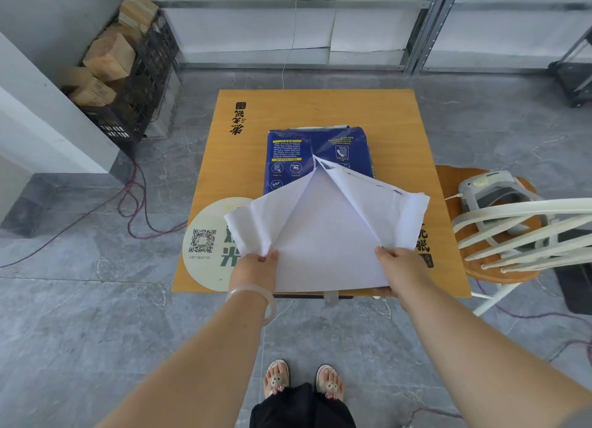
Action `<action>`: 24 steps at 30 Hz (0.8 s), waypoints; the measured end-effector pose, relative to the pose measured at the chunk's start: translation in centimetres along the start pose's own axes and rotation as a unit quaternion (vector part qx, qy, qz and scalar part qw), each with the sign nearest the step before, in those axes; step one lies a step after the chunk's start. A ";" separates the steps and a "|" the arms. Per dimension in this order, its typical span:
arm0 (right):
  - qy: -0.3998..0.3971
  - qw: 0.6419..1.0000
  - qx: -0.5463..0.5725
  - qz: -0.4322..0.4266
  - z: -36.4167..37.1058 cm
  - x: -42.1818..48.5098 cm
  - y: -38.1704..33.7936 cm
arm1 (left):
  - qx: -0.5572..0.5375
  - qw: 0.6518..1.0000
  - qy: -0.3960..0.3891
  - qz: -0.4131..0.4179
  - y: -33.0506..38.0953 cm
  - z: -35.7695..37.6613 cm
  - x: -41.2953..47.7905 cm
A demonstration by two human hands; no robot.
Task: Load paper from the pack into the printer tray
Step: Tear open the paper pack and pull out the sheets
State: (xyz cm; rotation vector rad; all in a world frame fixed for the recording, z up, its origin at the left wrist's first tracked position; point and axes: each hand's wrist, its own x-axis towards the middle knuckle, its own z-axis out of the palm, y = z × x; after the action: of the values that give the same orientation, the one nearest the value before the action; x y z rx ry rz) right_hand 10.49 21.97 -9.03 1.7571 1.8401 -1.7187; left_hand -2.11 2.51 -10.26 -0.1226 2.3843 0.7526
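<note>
Orange bench (397,132) carries a blue paper pack (288,158); left hand (256,269) and right hand (400,269) fingers pinch its torn wrapper flaps (256,216) apart toward 9 and 3 o'clock.

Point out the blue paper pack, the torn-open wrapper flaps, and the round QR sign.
blue paper pack (288,152): head view, printed blue top face.
wrapper flaps (272,216): head view, white inside of the left flap.
round QR sign (205,251): head view, left half near the code.
</note>
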 end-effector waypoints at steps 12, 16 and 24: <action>0.028 0.995 -0.084 -0.043 -0.4 -1.2 0.9 | -0.048 0.996 0.065 0.032 -1.1 1.2 -2.0; 0.035 0.992 -0.086 -0.081 -0.7 -2.7 2.4 | -0.106 0.989 0.089 0.050 -2.2 1.3 -4.3; 0.050 0.987 -0.119 -0.099 -1.0 -3.3 4.6 | -0.151 0.987 0.050 0.016 -3.4 2.0 -5.4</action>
State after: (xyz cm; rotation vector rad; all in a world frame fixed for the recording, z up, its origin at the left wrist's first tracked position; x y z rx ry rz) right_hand 15.50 19.26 -9.33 1.6415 2.2234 -1.4158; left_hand 4.14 0.26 -10.01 -0.2538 2.3552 1.1441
